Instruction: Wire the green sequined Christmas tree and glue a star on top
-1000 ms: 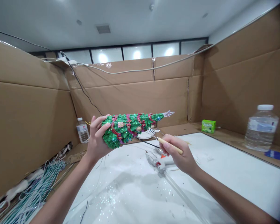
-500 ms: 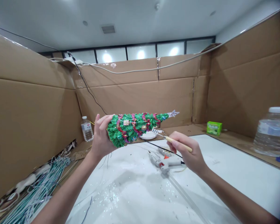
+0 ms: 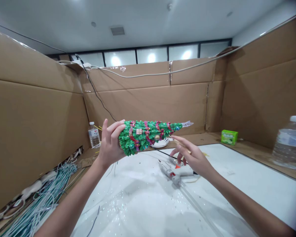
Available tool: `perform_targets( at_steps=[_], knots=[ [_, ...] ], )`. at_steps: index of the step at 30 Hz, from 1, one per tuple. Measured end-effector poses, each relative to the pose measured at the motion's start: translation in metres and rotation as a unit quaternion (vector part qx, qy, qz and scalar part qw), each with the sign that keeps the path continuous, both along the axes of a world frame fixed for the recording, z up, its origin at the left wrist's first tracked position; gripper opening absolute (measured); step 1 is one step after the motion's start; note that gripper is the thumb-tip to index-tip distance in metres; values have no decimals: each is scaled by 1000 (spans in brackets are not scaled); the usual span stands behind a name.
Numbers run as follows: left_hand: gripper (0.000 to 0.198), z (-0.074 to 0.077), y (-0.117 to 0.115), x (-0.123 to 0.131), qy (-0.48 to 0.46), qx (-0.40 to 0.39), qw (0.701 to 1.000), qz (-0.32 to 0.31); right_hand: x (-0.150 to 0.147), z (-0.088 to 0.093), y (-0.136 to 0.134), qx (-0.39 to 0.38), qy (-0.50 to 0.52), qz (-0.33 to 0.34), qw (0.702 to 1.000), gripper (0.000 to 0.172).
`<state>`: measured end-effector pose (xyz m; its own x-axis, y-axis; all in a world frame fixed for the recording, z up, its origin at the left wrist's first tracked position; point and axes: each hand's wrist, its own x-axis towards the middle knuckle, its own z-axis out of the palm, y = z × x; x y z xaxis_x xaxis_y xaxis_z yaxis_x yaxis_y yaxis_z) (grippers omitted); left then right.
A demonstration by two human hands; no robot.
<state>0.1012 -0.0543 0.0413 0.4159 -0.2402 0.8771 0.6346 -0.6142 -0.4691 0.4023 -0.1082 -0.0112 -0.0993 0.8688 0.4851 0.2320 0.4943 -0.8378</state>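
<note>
A small green Christmas tree (image 3: 150, 133) lies sideways in the air, with red garland, baubles and a pale star at its tip pointing right. My left hand (image 3: 112, 140) is wrapped round its wide base and holds it up. Beside the tree's upper part, my right hand (image 3: 188, 153) has its index finger stretched toward the branches; I cannot tell whether it touches them. A thin tool with a pale wooden handle (image 3: 188, 151) is tucked among its fingers, mostly hidden by them. Below sits a white glue gun (image 3: 171, 171), on the tabletop.
The white tabletop (image 3: 138, 204) carries scattered glitter. Cardboard walls (image 3: 143, 102) surround it. A white plate (image 3: 161, 143) is behind the tree. Green wire stems (image 3: 51, 194) lie left, near a small bottle (image 3: 94, 136). At right are a green box (image 3: 229, 137) and a large bottle (image 3: 291, 144).
My right hand has shifted its grip on the tool, with the index finger now reaching up to the tree and the handle less visible. The whole view has shifted slightly; the tree stays in my left hand.
</note>
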Motion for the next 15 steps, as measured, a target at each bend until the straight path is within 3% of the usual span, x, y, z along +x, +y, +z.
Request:
perform_targets(
  at_steps=[4, 7, 9, 15],
  knots=[
    [84, 1, 0, 1, 13, 22, 1000, 0, -9, 22, 0, -7, 158, 12, 987, 32],
    [82, 2, 0, 1, 7, 24, 1000, 4, -23, 44, 1, 4, 287, 14, 958, 35],
    [81, 3, 0, 0, 3, 25, 1000, 6, -35, 56, 2, 22, 333, 18, 943, 38],
    [85, 2, 1, 1, -8, 50, 999, 0, -69, 79, 12, 51, 432, 41, 899, 24]
  ],
)
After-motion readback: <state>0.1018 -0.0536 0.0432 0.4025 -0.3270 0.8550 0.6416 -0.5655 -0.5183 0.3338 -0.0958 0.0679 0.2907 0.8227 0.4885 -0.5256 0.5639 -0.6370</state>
